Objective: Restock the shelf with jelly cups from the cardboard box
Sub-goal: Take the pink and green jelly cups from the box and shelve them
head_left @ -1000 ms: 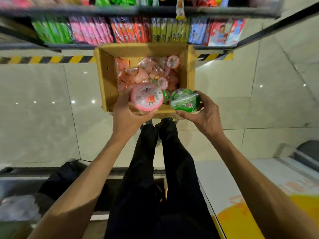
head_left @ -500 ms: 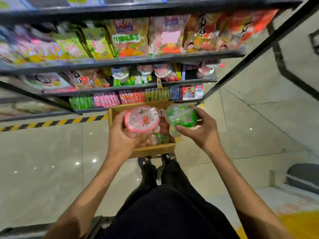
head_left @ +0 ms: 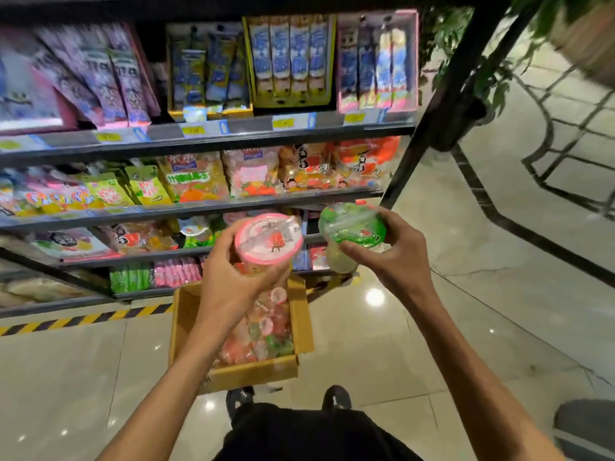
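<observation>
My left hand point(head_left: 229, 281) grips a pink-lidded jelly cup point(head_left: 269, 238) from below and the side. My right hand point(head_left: 389, 254) grips a green-lidded jelly cup point(head_left: 352, 226). Both cups are raised in front of the black shelf unit, level with the shelf point(head_left: 186, 252) that carries a few jelly cups point(head_left: 196, 231). Below my hands the open cardboard box point(head_left: 301, 322) sits on the floor with several pink and green jelly cups point(head_left: 263, 334) inside.
Upper shelves hold snack bags point(head_left: 196, 179) and boxed packets point(head_left: 289, 61). A black slanted frame post point(head_left: 432, 104) closes the shelf's right end. A yellow-black hazard strip point(head_left: 83, 319) runs along the shelf base. Glossy tile floor spreads right; my shoes point(head_left: 336, 397) stand behind the box.
Both hands have lifted the pink and the green cup out of the box up to shelf height. The view has tilted upward, showing more shelves.
</observation>
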